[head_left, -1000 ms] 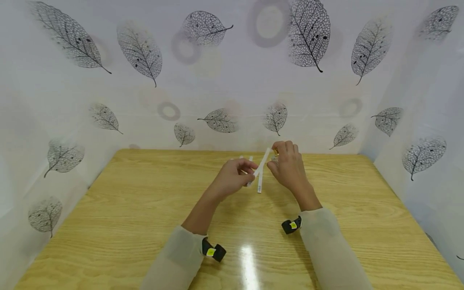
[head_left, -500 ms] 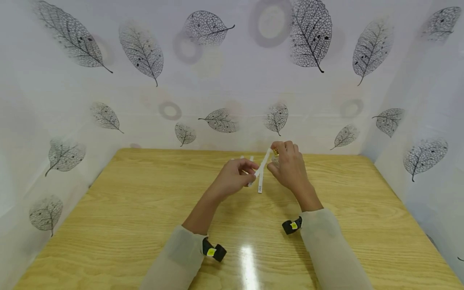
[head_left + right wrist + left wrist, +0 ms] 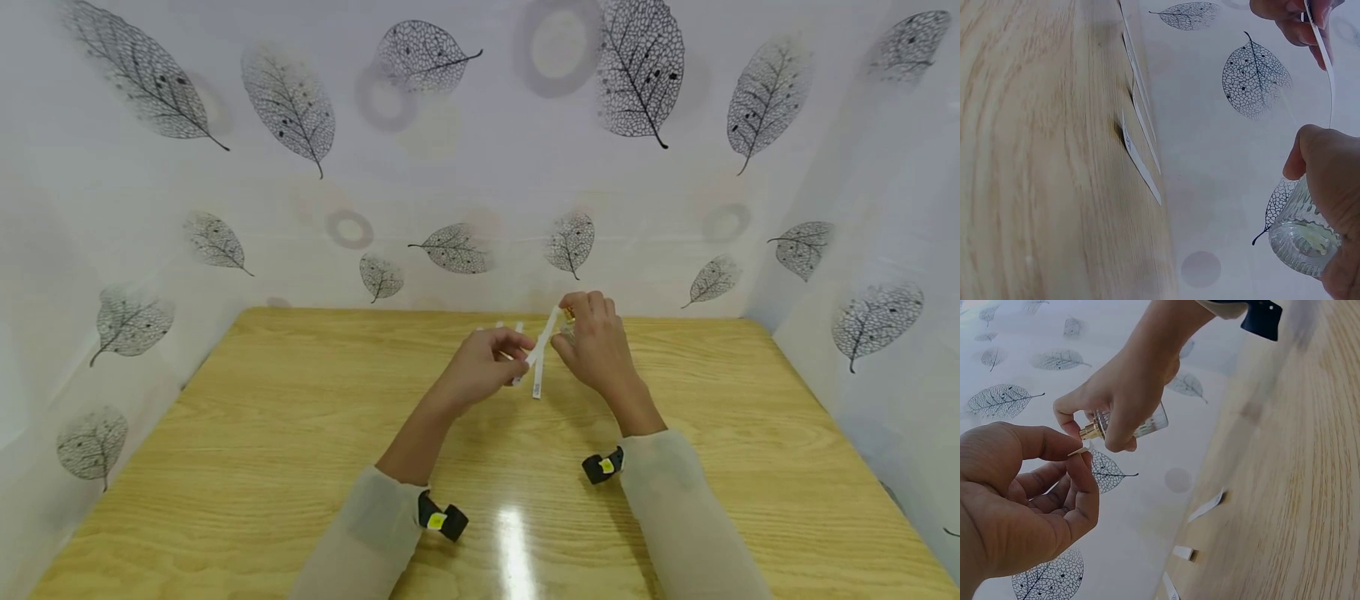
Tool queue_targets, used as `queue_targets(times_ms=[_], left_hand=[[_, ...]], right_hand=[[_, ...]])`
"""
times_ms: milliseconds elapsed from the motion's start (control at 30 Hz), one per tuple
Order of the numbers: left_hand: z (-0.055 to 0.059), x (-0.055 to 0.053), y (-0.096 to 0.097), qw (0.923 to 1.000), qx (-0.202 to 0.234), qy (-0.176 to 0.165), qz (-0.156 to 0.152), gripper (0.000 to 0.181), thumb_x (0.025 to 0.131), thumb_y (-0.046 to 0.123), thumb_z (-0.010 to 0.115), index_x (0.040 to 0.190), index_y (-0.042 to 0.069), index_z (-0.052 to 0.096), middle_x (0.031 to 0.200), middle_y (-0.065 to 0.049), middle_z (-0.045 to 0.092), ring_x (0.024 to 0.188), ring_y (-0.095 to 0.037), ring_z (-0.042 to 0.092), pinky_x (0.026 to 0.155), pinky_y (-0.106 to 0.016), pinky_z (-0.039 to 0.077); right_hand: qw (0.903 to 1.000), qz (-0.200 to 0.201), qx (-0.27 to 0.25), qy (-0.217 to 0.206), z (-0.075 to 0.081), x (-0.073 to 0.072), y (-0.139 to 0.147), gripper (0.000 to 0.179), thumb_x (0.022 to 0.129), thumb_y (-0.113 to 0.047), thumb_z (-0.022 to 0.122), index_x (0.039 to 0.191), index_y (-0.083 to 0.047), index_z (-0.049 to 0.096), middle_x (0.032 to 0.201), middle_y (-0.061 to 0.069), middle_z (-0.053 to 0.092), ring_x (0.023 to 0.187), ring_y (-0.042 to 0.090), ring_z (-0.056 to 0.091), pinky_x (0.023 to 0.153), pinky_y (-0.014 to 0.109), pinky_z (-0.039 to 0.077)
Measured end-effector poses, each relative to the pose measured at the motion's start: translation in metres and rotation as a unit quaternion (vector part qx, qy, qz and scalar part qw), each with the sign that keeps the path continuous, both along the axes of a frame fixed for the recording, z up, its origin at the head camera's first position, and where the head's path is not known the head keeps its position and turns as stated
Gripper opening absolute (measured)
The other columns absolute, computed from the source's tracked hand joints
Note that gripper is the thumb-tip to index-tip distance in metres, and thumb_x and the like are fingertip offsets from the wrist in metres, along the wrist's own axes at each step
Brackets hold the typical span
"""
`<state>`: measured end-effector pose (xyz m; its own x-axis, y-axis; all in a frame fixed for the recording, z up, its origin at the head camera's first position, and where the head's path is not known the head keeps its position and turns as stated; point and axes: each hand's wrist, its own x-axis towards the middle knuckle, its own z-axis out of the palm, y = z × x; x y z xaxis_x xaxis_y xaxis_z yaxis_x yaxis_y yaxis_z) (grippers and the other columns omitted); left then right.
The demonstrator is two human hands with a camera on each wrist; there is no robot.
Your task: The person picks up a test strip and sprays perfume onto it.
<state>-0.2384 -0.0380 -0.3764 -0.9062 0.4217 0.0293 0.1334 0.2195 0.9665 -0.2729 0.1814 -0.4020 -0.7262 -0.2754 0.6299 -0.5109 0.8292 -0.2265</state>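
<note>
In the head view my left hand (image 3: 483, 367) pinches the lower end of a white paper test strip (image 3: 547, 333) between thumb and fingers. The strip slants up to the right, above the table. My right hand (image 3: 600, 346) grips a clear ribbed glass perfume bottle (image 3: 1304, 240). Its gold spray nozzle (image 3: 1090, 431) points toward the strip in the left wrist view, with the index finger over its top. The strip's far end comes right up to the bottle, partly behind the right hand in the right wrist view. Below, another white strip (image 3: 537, 385) lies on the table.
Several white strips lie side by side near the table's back edge, such as this strip (image 3: 1141, 165). The wood-grain table (image 3: 300, 433) meets a pale leaf-printed backdrop (image 3: 480, 175) behind and at both sides. A black camera (image 3: 450, 522) is strapped on each wrist.
</note>
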Motion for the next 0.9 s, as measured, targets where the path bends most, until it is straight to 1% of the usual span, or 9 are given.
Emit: queue_targets(times_ms=[200, 467, 600, 667, 733, 900], left_hand=[[0.0, 0.0001, -0.0005, 1.0, -0.003, 0.001, -0.002, 0.024, 0.097, 0.006, 0.067, 0.121, 0.003, 0.069, 0.102, -0.01, 0.065, 0.083, -0.023, 0.065, 0.07, -0.029, 0.056], [0.0001, 0.0, -0.0002, 1.0, 0.0, 0.001, 0.004, 0.022, 0.097, 0.006, 0.068, 0.119, 0.006, 0.07, 0.102, -0.01, 0.066, 0.082, -0.022, 0.065, 0.069, -0.03, 0.056], [0.0007, -0.0001, -0.0002, 1.0, 0.001, -0.001, 0.007, 0.023, 0.097, 0.005, 0.068, 0.12, 0.004, 0.07, 0.102, -0.01, 0.066, 0.082, -0.022, 0.066, 0.07, -0.03, 0.057], [0.0008, -0.0004, -0.0005, 1.0, 0.001, -0.001, 0.007, 0.024, 0.097, 0.005, 0.068, 0.12, 0.003, 0.069, 0.103, -0.01, 0.065, 0.084, -0.025, 0.066, 0.071, -0.03, 0.057], [0.0009, -0.0009, -0.0011, 1.0, 0.003, -0.001, 0.008, 0.024, 0.097, 0.005, 0.068, 0.12, 0.003, 0.069, 0.103, -0.011, 0.065, 0.085, -0.027, 0.067, 0.071, -0.03, 0.058], [0.0016, -0.0019, -0.0038, 0.9999, 0.001, -0.001, 0.011, 0.023, 0.097, 0.005, 0.067, 0.119, 0.006, 0.07, 0.104, -0.01, 0.066, 0.083, -0.025, 0.067, 0.07, -0.031, 0.057]], right_hand=[[0.9999, -0.007, -0.001, -0.007, 0.0011, 0.0002, -0.0005, 0.046, 0.085, -0.007, 0.071, 0.122, -0.008, 0.044, 0.104, 0.02, 0.051, 0.086, 0.04, 0.048, 0.065, 0.048, 0.041], [0.9999, -0.016, -0.002, 0.003, 0.0003, -0.0008, 0.0026, 0.042, 0.085, -0.009, 0.067, 0.122, -0.008, 0.045, 0.103, 0.02, 0.051, 0.084, 0.04, 0.048, 0.061, 0.048, 0.041], [0.9999, -0.015, -0.005, 0.003, -0.0004, -0.0013, 0.0036, 0.043, 0.085, -0.009, 0.066, 0.122, -0.009, 0.045, 0.103, 0.02, 0.051, 0.084, 0.039, 0.048, 0.061, 0.048, 0.041], [0.9999, -0.014, -0.005, 0.0, -0.0004, -0.0012, 0.0038, 0.043, 0.086, -0.009, 0.066, 0.123, -0.009, 0.045, 0.103, 0.02, 0.052, 0.085, 0.039, 0.049, 0.062, 0.048, 0.041], [0.9999, -0.012, -0.006, -0.003, -0.0003, -0.0009, 0.0038, 0.044, 0.086, -0.009, 0.067, 0.124, -0.01, 0.045, 0.104, 0.02, 0.052, 0.085, 0.039, 0.048, 0.063, 0.048, 0.04], [0.9999, -0.006, -0.008, -0.014, 0.0004, -0.0002, 0.0035, 0.046, 0.085, -0.009, 0.069, 0.124, -0.01, 0.045, 0.105, 0.02, 0.052, 0.086, 0.039, 0.048, 0.064, 0.048, 0.04]])
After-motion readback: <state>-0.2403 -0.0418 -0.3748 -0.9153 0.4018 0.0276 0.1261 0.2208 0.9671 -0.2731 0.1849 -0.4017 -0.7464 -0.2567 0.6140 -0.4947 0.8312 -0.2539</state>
